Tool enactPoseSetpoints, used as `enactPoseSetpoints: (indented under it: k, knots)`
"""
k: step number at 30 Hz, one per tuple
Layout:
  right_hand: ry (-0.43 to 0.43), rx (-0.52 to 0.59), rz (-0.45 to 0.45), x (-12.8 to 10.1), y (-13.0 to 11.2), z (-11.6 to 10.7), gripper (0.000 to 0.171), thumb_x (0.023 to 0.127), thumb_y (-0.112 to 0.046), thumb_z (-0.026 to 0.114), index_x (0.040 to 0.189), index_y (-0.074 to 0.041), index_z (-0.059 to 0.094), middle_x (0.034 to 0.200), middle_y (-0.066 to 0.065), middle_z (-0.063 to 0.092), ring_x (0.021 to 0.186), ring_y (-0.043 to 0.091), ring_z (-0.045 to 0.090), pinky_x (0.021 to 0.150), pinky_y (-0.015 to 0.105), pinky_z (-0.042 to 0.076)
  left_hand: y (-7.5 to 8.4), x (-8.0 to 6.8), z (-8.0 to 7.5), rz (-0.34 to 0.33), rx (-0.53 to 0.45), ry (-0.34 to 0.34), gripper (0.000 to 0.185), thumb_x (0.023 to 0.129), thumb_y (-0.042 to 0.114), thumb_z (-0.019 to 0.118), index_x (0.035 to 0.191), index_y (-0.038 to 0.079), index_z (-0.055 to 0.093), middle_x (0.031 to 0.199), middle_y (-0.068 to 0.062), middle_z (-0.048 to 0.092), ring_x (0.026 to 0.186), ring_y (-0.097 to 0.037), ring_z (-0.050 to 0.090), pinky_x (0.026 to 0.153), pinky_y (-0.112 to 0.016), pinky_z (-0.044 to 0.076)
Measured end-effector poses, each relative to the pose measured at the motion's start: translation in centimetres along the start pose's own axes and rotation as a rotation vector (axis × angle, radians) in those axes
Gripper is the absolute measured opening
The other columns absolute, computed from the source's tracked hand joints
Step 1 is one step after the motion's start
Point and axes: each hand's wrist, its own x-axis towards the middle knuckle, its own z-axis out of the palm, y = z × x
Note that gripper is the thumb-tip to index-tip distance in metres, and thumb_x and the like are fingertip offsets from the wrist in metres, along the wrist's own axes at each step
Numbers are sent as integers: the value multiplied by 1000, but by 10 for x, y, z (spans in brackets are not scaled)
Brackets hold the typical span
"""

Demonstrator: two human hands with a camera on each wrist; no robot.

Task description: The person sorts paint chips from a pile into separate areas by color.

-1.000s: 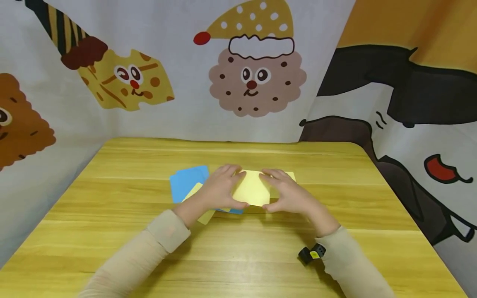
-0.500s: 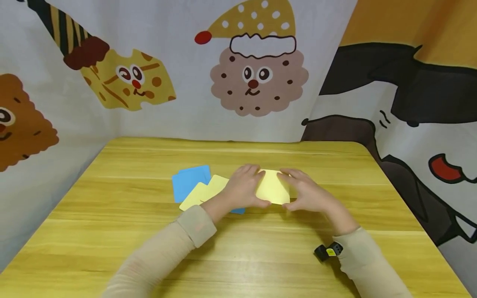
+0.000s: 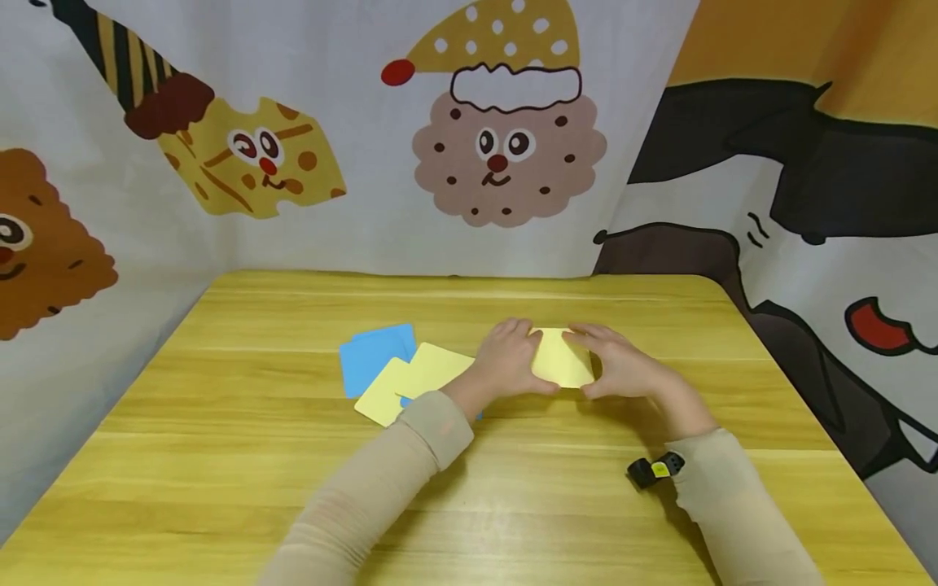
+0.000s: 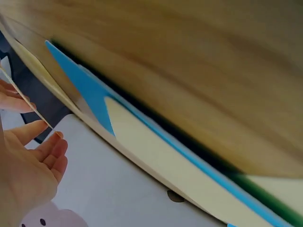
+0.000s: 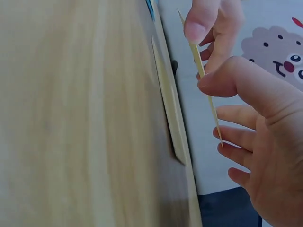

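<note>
A pale yellow square card (image 3: 561,359) is lifted a little off the wooden table (image 3: 256,456), tilted, right of centre. My left hand (image 3: 510,360) pinches its left edge and my right hand (image 3: 621,368) pinches its right edge. In the right wrist view the yellow card (image 5: 204,81) shows edge-on, with my right thumb (image 5: 236,78) on the near face and the fingers (image 5: 240,138) behind it. The left wrist view has my left hand (image 4: 29,161) at the thin card edge (image 4: 29,102).
Blue cards (image 3: 372,355) and two yellow cards (image 3: 434,370) lie overlapped left of my hands; the blue card (image 4: 86,91) and a yellow one (image 4: 156,151) show close up. Another yellow card (image 5: 169,113) lies flat below the held one. Cartoon-print cloth (image 3: 506,146) walls the table.
Both hands have carried the yellow card to the right and slightly away from me. The yellow cards on the left pile have come out from under my left arm.
</note>
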Motion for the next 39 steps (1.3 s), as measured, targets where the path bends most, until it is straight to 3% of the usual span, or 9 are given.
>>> enactPoseSetpoints:
  k: [7,21,39]
  knots:
    - [-60,59,13,3,12,-3,88,69,-16,81,144,1,40,151,21,27,136,43,22,103,63,23,4,11,2,-24,13,-71,101,74,80,52,143,6,45,140,-9,43,130,-24,34,112,-37,20]
    - [-138,154,8,8,31,1,87,72,-13,79,146,2,35,153,22,20,139,42,16,105,60,22,6,19,10,-42,23,-144,101,75,81,49,144,8,43,142,-9,41,133,-24,32,112,-37,19]
    - [-149,223,25,8,33,4,88,75,-20,79,147,2,33,154,21,19,139,41,14,106,62,19,1,16,9,-16,-12,-125,101,75,80,50,144,7,43,145,-11,38,134,-25,31,111,-39,22]
